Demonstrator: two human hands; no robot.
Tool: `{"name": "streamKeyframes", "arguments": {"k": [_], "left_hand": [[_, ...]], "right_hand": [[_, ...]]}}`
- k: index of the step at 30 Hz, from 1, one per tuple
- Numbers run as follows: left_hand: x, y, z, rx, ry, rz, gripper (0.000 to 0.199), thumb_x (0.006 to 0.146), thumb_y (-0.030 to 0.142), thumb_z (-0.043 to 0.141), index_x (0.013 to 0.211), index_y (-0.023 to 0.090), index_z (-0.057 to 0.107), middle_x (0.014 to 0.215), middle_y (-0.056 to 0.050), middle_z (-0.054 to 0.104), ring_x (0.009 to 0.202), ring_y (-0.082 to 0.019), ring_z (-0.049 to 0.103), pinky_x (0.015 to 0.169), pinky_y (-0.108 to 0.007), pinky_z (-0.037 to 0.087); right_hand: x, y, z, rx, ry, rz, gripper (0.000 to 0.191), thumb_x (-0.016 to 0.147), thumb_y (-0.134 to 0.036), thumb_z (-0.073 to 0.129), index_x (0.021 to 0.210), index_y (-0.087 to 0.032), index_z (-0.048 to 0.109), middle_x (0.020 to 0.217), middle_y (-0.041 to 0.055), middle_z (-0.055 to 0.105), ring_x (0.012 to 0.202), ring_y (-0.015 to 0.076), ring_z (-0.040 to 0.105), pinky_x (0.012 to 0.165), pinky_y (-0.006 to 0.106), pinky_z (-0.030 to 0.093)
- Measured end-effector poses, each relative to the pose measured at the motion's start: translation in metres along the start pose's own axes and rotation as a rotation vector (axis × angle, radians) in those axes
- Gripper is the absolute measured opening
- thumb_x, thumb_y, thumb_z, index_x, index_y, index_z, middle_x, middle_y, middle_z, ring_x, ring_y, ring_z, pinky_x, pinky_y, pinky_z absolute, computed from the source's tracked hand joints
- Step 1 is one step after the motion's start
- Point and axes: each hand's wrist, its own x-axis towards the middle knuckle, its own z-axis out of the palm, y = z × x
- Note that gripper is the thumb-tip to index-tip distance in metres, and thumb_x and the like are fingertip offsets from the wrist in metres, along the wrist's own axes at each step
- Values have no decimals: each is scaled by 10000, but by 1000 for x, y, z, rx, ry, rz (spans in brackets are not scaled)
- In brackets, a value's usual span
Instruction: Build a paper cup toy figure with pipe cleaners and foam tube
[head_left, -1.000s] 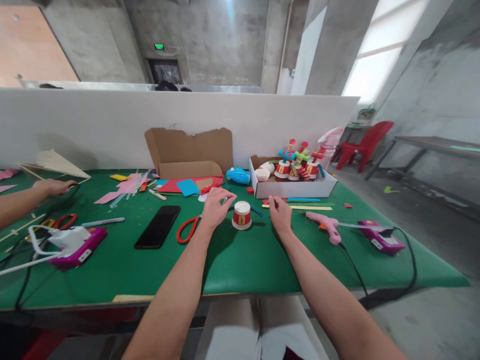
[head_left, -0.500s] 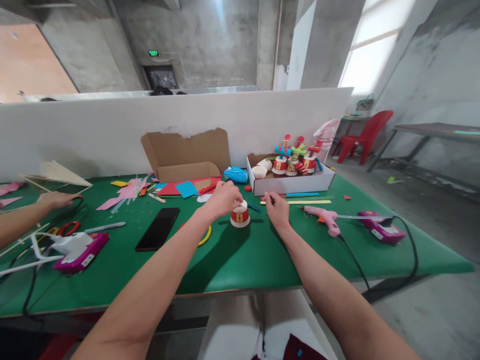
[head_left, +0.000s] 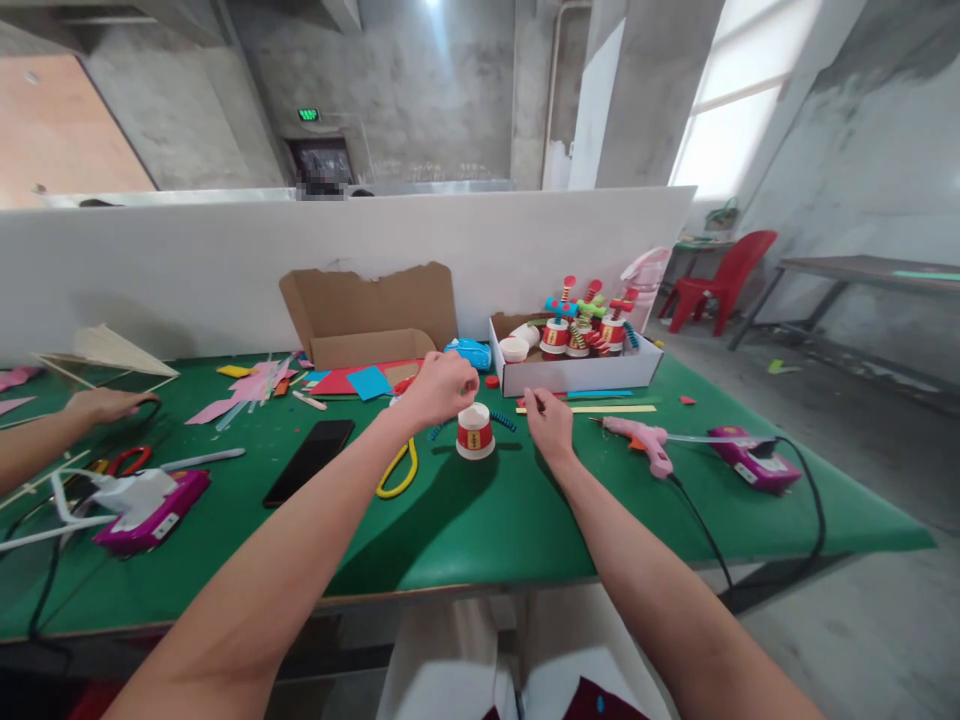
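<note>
A red and white paper cup (head_left: 475, 442) stands upside down on the green table, with dark blue coiled strips (head_left: 502, 422) sticking out at both sides. Just above its upper left edge is my left hand (head_left: 444, 386), fingers bent down and closed in a pinch; anything between the fingertips is too small to make out. To the right of the cup, my right hand (head_left: 550, 422) rests on the table with its fingers curled closed; what they may hold is hidden. A yellow loop-shaped handle (head_left: 400, 475) shows partly under my left forearm.
A white box (head_left: 581, 378) with several cup figures stands behind. On the right lie a pink glue gun (head_left: 641, 440) and a purple power strip (head_left: 752, 465). A black phone (head_left: 311, 460) is at left. Another person's hand (head_left: 112, 405) reaches in farther left, near scissors (head_left: 131, 462).
My left hand has lifted slightly off the cup's top and moved left, uncovering the cup's left coiled strip. My right hand stays almost where it was. The view has shifted slightly.
</note>
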Motion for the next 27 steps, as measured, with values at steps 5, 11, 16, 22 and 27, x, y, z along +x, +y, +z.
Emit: {"name": "streamKeyframes", "arguments": {"k": [5,11,16,22,27], "left_hand": [[-24,0,-40,-136,177,-37,151,787,214,508,713,226,639,786,-28,674,869,-220,560,857,-395,381],[-80,23,-51,-362,-24,27,180,855,257,515,739,196,638,779,-16,675,775,-161,569,766,-307,425],[-124,49,-18,-378,-330,53,171,861,187,531,729,179,639,748,-18,657,772,-149,549,747,-281,394],[-156,82,-8,-548,-528,68,98,830,142,602,774,197,660,759,9,668,793,-130,563,776,-249,390],[-148,78,-18,-665,-540,26,199,815,302,665,668,169,646,669,-1,634,717,-123,557,636,-208,392]], "right_hand": [[2,-1,0,5,5,-2,403,889,-469,384,579,-222,455,533,11,552,499,130,437,560,259,312],[2,0,1,13,-30,10,394,891,-453,393,602,-211,510,569,26,601,523,134,488,571,248,327],[1,1,1,29,-53,14,366,893,-414,413,626,-204,547,619,39,651,552,140,535,592,243,353],[1,0,2,34,-63,30,371,899,-412,417,629,-202,563,625,37,658,553,135,542,597,241,365],[1,1,2,41,-71,43,381,898,-429,414,642,-203,582,631,39,660,567,140,541,605,245,369]]}}
